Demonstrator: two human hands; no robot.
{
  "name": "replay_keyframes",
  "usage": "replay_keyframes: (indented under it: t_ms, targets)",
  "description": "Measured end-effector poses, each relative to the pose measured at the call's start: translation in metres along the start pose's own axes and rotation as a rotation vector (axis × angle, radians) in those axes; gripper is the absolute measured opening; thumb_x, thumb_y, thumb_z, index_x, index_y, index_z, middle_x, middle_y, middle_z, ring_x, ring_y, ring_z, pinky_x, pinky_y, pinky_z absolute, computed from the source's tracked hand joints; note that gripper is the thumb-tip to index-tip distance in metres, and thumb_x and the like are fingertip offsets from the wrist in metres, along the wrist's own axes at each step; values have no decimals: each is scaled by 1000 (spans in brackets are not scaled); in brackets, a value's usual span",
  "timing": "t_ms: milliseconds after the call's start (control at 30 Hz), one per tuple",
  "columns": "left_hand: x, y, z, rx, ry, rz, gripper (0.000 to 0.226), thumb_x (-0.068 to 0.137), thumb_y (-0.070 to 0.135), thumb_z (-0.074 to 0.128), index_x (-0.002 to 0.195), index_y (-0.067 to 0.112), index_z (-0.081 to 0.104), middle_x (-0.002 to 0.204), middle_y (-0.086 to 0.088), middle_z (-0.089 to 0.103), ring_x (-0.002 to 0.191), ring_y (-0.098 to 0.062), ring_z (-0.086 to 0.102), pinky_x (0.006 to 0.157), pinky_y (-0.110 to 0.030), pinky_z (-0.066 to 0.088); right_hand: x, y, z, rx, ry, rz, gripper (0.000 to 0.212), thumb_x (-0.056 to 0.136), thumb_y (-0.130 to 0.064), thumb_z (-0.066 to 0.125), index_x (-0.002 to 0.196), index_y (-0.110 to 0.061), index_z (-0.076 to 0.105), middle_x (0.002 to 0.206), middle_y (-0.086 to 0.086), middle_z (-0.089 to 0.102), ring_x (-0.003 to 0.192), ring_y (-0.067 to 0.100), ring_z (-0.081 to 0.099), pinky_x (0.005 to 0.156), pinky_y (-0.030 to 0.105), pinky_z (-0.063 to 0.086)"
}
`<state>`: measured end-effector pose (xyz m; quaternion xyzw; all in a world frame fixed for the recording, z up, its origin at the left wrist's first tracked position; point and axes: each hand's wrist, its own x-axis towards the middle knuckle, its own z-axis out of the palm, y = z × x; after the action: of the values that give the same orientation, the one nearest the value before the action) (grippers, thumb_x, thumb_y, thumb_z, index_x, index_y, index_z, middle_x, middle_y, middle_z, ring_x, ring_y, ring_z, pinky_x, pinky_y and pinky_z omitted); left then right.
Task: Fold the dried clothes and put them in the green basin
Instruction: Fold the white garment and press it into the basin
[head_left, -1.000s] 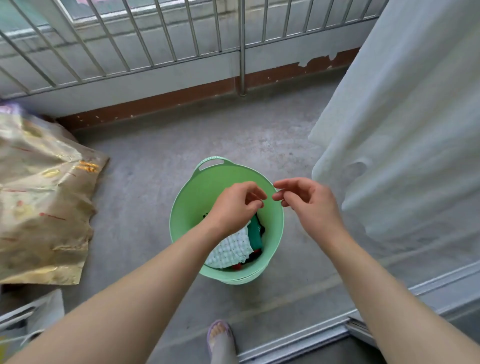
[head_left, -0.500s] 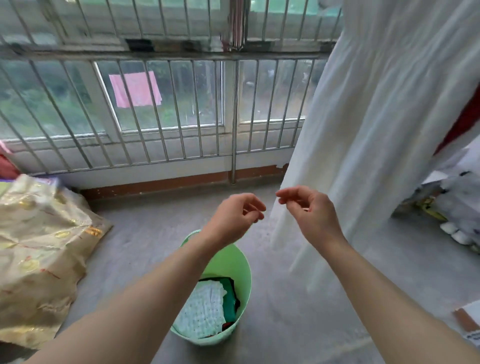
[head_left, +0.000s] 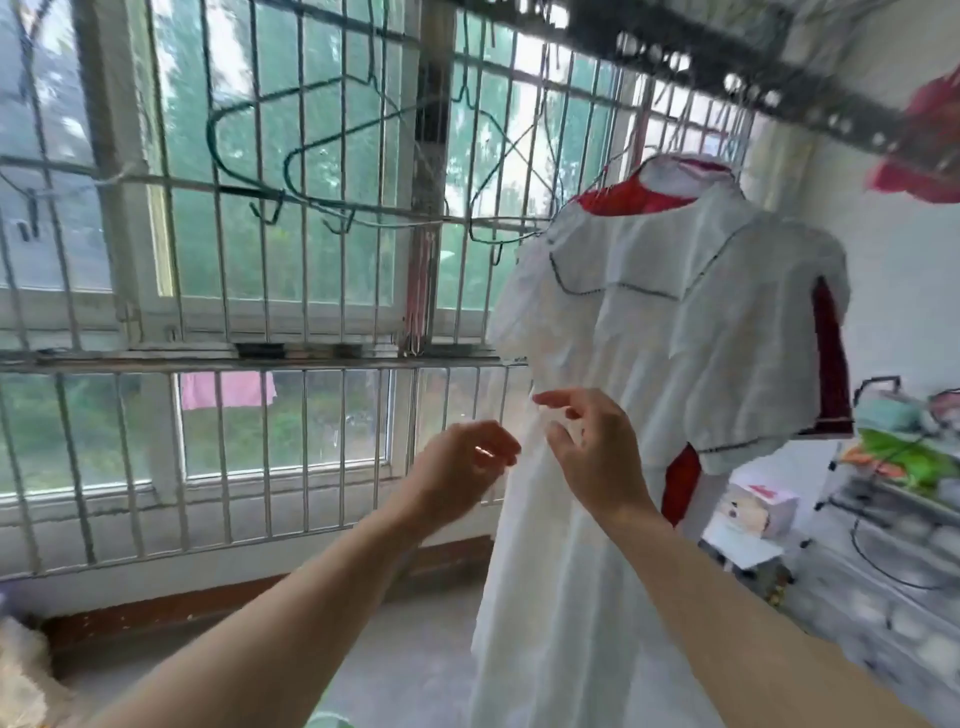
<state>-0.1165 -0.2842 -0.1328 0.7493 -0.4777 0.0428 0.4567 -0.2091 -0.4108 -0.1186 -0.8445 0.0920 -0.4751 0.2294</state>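
White dress (head_left: 649, 338): hung from the overhead rail, hem cut off below.
Left hand (head_left: 467, 462): loosely curled, empty, beside the dress edge.
Right hand (head_left: 592, 452): fingers relaxed, before the dress; contact blurred.
Green basin (head_left: 327, 721): a mere sliver at the bottom edge.

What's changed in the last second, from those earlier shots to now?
The view swung up from the green basin, now a sliver at the bottom edge, to the hanging white dress. Both hands rose with it: the left hand beside the dress, the right hand in front of it. Nothing was taken hold of; both stay empty, fingers loosely curled.
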Motion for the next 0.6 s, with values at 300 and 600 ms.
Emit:
replay_keyframes:
  t_ms: [300,600]
  targets:
    - [82,75,-14,24,33,169,25,87,2,58,106,16,68,107,3,69,89,-11,67,87,-29,53,97,-2,-69,-321,217,-29,55,78,3,54,131,-10,50,128,11,55,122,29,48,104,38,37]
    - [179,124,-6,-22,30,327,32,84,2,59,114,13,65,118,-3,64,103,-19,61,82,-19,47,192,10,-132,-686,295,361,57,90,-29,51,143,-17,34,143,11,44,133,32,38,110,50,30]
